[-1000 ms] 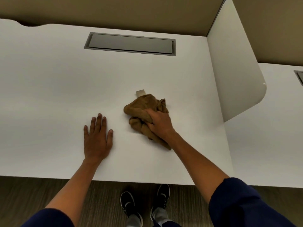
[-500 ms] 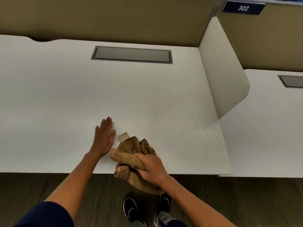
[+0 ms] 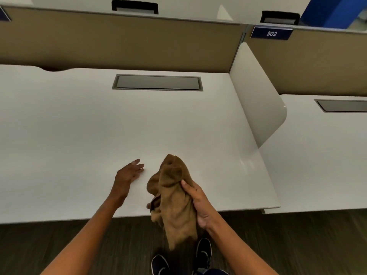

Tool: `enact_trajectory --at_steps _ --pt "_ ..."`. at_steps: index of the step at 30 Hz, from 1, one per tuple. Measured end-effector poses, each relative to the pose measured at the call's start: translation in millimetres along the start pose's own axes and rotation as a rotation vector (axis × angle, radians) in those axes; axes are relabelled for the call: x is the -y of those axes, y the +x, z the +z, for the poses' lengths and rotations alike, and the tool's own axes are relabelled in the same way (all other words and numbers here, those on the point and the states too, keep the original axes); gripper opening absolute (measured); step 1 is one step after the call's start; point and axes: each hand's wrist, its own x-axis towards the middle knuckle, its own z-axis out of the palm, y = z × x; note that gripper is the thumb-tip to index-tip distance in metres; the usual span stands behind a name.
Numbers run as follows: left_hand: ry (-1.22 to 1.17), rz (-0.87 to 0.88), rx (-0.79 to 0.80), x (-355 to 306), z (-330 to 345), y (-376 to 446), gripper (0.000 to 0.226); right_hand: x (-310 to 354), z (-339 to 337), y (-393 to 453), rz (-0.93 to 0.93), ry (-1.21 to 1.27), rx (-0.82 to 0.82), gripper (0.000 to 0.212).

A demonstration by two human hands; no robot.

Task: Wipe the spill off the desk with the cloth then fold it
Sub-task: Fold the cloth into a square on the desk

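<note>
A crumpled brown cloth (image 3: pixel 174 197) hangs in the air over the front edge of the white desk (image 3: pixel 99 135). My right hand (image 3: pixel 198 203) grips it from the right side, thumb on top, and the cloth's lower end dangles below the desk edge. My left hand (image 3: pixel 129 173) hovers just left of the cloth above the desk, fingers relaxed and pointing toward it, holding nothing. No spill shows on the desk surface.
A grey cable flap (image 3: pixel 157 82) is set into the desk near the back. A white curved divider (image 3: pixel 258 100) stands at the desk's right edge, with a second desk (image 3: pixel 317 155) beyond it. A tan partition (image 3: pixel 119 40) runs along the back. My shoes (image 3: pixel 202 253) stand on the dark floor below.
My right hand dragged the cloth toward me to the desk's front edge, then lifted it off the surface. My left hand came off the desk and turned toward the cloth.
</note>
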Motion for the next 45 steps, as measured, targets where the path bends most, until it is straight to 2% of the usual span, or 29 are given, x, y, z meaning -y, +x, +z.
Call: enact_trajectory --at_steps 3,5,8,12,17,19,22,28,33,38,41,45 --pt "-0.307 -0.208 0.201 0 15 -10 0.076 10 4 0 0.032 0.249 -0.016 0.044" --pt "-0.505 -0.299 0.363 2 27 -18 0.085 15 5 3 -0.029 0.332 -0.047 0.042" --pt "-0.713 -0.399 0.468 1 48 -32 0.093 23 4 9 -0.110 0.434 -0.093 0.033" --pt "-0.769 -0.383 0.483 -12 71 -43 0.080 26 -4 15 -0.107 0.467 -0.113 0.032" --pt "-0.781 -0.357 0.345 -25 91 -31 0.043 31 -23 18 -0.090 0.275 -0.150 0.032" --pt "-0.777 -0.386 0.271 -29 98 -24 0.038 38 -33 20 -0.087 0.200 -0.173 0.033" --pt "-0.698 -0.368 0.237 -36 109 -10 0.038 52 -49 29 -0.112 0.146 -0.191 0.042" --pt "-0.344 -0.159 0.292 -69 140 29 0.035 89 -84 59 -0.136 -0.033 -0.196 0.042" --pt "-0.009 0.026 0.263 -116 170 78 0.033 132 -108 100 -0.133 0.025 -0.160 0.049" --pt "0.292 0.154 0.208 -150 193 131 0.058 171 -133 131 -0.136 0.033 -0.161 0.047" --pt "0.378 0.116 0.228 -144 197 151 0.067 172 -148 142 -0.112 -0.091 -0.228 0.036" --pt "0.515 0.050 0.233 -113 186 157 0.095 164 -163 145 -0.089 -0.210 -0.322 0.030"
